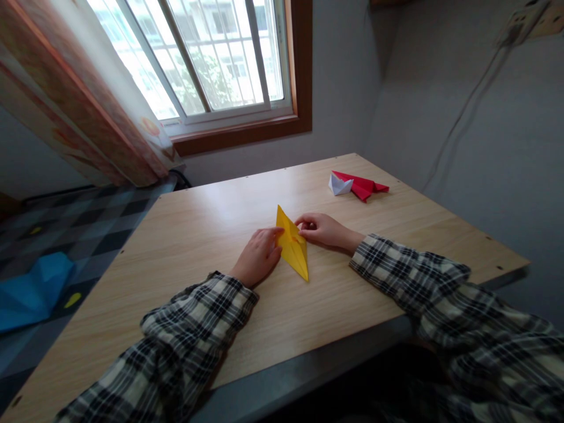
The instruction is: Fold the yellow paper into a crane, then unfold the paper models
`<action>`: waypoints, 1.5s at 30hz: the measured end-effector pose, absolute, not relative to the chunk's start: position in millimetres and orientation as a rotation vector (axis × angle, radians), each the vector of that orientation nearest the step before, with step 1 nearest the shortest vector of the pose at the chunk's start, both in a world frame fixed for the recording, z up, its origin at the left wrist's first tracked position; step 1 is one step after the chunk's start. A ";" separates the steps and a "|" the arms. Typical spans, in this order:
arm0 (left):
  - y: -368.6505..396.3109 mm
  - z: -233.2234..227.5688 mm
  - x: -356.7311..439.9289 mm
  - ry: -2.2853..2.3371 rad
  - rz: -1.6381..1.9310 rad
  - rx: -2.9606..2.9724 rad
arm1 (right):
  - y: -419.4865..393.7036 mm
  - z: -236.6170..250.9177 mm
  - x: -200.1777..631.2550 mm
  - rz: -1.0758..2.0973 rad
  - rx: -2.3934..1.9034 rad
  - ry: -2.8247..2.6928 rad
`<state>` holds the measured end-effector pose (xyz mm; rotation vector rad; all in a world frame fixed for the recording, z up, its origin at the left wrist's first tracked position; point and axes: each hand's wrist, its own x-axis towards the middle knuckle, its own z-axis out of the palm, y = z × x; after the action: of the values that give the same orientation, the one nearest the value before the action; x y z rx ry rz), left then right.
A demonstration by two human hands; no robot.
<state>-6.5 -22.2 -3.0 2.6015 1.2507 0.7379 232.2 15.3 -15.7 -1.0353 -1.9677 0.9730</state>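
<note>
Yellow folded paper (293, 244) on table (198, 235), L hand (258, 255) pressing flat, R hand (324, 229) pinching edge

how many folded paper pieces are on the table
3: a yellow piece between the left hand and right hand, and a white piece touching a red piece at the far edge.

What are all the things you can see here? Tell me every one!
yellow folded paper: one, yellow, middle of the table, between both hands
red folded paper: one, red, far right of the table
white folded paper: one, white, touching the red one's left end
table: one, light wood
window: one, brown frame, far wall
curtain: one, orange-patterned, left of the window
blue shape: one, blue, on the floor, left
cable: one, white, right wall
left hand: one, touching the yellow paper
right hand: one, pinching the yellow paper's edge
</note>
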 end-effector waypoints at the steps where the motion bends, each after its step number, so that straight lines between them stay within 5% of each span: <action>1: -22.0 -3.2 -6.5 1.241 0.736 2.604 | 15.2 -15.4 231.9 0.933 -1.052 -1.988; 34: -15.2 -8.5 -14.9 0.832 0.967 2.050 | 3.7 1.6 232.1 0.977 -0.884 -2.227; 45: -25.7 -2.4 -8.0 1.055 1.017 2.465 | 2.1 2.2 227.5 0.698 -1.023 -2.252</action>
<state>-8.0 -25.7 -2.4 2.4653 1.0549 1.0172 227.5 2.1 2.2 -1.0228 -2.2523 0.6977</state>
